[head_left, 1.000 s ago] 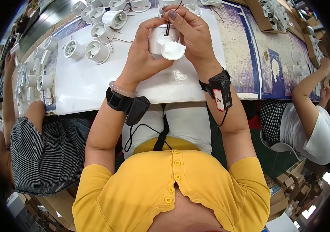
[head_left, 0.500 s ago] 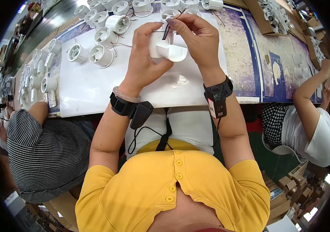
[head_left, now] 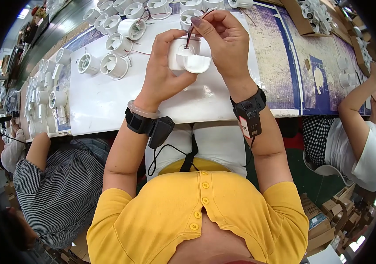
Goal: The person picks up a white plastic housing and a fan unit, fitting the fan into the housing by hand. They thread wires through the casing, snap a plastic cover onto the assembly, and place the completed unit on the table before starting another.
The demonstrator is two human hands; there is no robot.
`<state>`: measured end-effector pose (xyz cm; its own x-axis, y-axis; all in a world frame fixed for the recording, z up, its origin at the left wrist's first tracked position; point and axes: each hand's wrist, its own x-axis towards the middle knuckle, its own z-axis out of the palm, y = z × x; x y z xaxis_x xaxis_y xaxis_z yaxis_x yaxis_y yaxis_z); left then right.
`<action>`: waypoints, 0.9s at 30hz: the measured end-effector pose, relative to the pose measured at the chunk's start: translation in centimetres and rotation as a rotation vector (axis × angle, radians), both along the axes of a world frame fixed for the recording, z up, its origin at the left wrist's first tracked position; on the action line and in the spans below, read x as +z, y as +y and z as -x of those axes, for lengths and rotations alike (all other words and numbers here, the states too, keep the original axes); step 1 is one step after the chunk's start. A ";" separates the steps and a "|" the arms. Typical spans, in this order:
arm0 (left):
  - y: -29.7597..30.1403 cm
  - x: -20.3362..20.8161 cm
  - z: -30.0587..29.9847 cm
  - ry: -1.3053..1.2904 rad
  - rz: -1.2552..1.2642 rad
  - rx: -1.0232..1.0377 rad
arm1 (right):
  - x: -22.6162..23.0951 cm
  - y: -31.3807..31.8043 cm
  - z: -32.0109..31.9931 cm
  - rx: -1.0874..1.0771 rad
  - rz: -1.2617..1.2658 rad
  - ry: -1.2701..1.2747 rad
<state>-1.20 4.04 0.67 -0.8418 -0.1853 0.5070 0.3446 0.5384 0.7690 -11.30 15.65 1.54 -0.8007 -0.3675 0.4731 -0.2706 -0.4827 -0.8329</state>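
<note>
Over bench [head_left: 280, 75], open room between white housing [head_left: 188, 56] and near edge [head_left: 205, 119].
Clamped in left grip [head_left: 163, 75]; dark wires [head_left: 188, 38] from housing pinched in right grip [head_left: 227, 48]; right of housing, red-edged label [head_left: 243, 126] on wrist device [head_left: 254, 118].

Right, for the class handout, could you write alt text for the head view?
A person's left hand grips a white plastic housing while the right hand pinches dark wires that meet it. White cylindrical fans sit left and beyond on the table.

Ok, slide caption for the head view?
Left hand holds a white housing; right hand pinches its dark wiring.
</note>
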 end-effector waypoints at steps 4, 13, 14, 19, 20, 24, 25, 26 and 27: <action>0.6 0.2 -0.3 0.019 -0.086 -0.102 | 0.0 -0.6 -0.7 -0.006 0.031 -0.023; 0.2 -0.6 0.2 0.141 -0.024 -0.107 | 0.2 -0.4 -1.1 -0.097 0.056 0.204; 0.0 -0.6 0.3 0.169 0.029 -0.089 | 0.1 -0.3 -0.9 -0.122 0.049 0.283; -0.7 -0.5 0.1 0.188 0.245 -0.055 | -0.3 -0.1 -0.3 -0.135 -0.016 0.403; -0.6 -0.6 0.1 0.190 0.246 -0.046 | -0.4 -0.1 -0.3 -0.125 -0.028 0.387; -0.5 -0.5 -0.2 0.179 0.215 -0.003 | -0.5 -0.3 -0.2 -0.055 -0.014 0.266; -0.4 -0.4 -0.4 0.161 0.183 0.017 | -0.5 -0.4 -0.2 -0.009 0.022 0.173; -0.3 -0.3 -0.5 0.144 0.152 0.037 | -0.4 -0.6 -0.2 0.038 0.057 0.081; -0.2 -0.3 -0.5 0.149 0.154 0.044 | -0.2 -0.4 -0.3 0.045 0.058 0.086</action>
